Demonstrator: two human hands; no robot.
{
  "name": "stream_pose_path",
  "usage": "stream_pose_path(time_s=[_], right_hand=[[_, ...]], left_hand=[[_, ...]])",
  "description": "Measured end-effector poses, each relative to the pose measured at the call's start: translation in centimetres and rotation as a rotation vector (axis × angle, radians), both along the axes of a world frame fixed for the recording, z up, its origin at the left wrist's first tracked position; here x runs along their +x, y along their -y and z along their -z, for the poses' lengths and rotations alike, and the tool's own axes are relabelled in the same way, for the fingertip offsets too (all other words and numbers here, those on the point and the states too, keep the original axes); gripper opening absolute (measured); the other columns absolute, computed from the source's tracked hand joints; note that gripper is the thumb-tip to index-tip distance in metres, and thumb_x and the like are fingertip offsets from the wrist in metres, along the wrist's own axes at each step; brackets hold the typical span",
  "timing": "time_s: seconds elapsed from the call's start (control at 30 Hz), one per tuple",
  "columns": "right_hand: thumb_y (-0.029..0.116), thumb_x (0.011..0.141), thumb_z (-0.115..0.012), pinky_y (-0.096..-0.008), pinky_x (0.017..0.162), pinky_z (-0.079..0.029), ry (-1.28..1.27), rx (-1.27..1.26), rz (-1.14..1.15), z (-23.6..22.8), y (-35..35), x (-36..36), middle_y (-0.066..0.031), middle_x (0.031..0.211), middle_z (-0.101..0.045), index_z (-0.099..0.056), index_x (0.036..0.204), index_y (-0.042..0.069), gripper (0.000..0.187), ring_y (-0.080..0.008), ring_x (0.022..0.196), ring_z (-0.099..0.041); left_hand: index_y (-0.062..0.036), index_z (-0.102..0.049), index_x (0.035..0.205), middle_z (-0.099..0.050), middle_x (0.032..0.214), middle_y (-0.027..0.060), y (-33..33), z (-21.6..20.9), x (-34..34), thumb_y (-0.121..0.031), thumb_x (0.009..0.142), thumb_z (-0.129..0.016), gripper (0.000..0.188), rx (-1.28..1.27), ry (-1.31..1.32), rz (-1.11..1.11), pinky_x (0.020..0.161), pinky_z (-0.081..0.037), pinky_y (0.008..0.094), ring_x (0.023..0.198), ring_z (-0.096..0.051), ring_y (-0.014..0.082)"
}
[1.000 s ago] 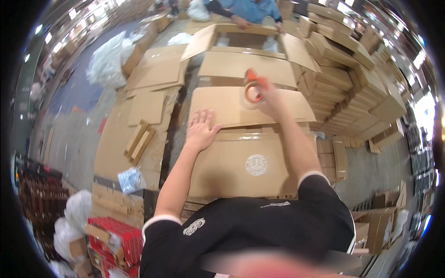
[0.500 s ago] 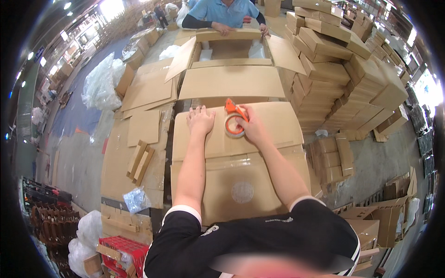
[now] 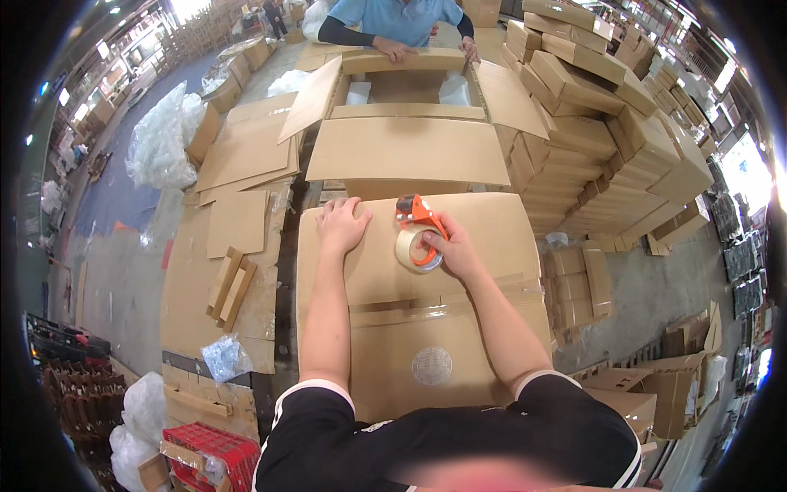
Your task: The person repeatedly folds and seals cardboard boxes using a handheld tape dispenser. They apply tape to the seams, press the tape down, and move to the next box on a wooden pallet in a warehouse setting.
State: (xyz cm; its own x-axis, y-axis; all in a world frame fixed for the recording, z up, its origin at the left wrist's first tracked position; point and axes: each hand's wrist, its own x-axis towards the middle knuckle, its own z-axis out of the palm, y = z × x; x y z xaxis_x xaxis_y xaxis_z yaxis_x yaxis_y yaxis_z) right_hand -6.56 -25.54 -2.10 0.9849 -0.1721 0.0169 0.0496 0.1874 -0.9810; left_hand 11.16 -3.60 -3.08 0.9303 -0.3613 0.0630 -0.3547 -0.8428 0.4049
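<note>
A large closed cardboard box (image 3: 385,328) lies in front of me, with a band of clear tape running across its top seam. My left hand (image 3: 343,223) rests flat on the far left part of the box top, fingers spread near its far edge. In my right hand (image 3: 456,248) is an orange tape dispenser (image 3: 420,211) carrying a roll of pale tape, gripped over the far right half of the box. Just beyond stands an open cardboard box (image 3: 407,148), its flaps folded outward and white padding in its corners.
A co-worker (image 3: 402,25) in a blue shirt holds the open box's far flap. Stacked flat cartons (image 3: 590,123) rise at the right. Cardboard sheets (image 3: 238,164) and narrow cardboard pieces (image 3: 230,287) lie at the left, near a red crate (image 3: 217,451).
My closed box has shifted toward me, widening the gap to the open box. The tape dispenser in my right hand has turned and moved slightly nearer to me. My left hand stays on the box.
</note>
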Motion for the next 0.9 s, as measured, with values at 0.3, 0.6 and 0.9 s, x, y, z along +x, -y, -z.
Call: stream_pose_path(time_s=[0.3,0.6,0.9], right_hand=[[0.013,0.098,-0.079,-0.0325,0.087,-0.058,-0.066,-0.376,0.187,-1.4,-1.0,0.0,-0.0073,0.107,-0.077,-0.068,0.133,0.001,0.039,-0.0126,0.096,-0.072],[0.018,0.096,-0.083,-0.0379,0.104,-0.053,-0.379,-0.573,-0.308,-4.0,-1.2,-1.4,-0.0083,0.132,-0.071,-0.074,0.131,0.006,0.038,-0.0191,0.122,-0.065],[0.061,0.101,-0.069,-0.0514,0.129,-0.035,-0.157,-1.209,-0.328,-14.1,3.1,-0.8,-0.0221,0.168,-0.047,-0.055,0.158,0.007,0.080,-0.0433,0.156,-0.040]], left_hand=[[-0.0059,-0.074,0.125,-0.072,0.135,0.0108,4.0,0.4,-1.2,-0.058,0.104,-0.059,0.058,0.066,0.179,-0.174,0.117,-0.039,0.0565,0.137,-0.058,0.0325],[-0.0091,-0.078,0.113,-0.074,0.126,0.0092,1.7,0.3,-0.2,-0.049,0.105,-0.063,0.043,-0.105,0.160,-0.119,0.113,-0.040,0.0557,0.127,-0.061,0.0323],[-0.0169,-0.080,0.114,-0.073,0.132,0.0005,1.8,1.7,0.4,-0.050,0.108,-0.058,0.040,0.021,0.116,-0.131,0.112,-0.041,0.0600,0.133,-0.060,0.0268]])
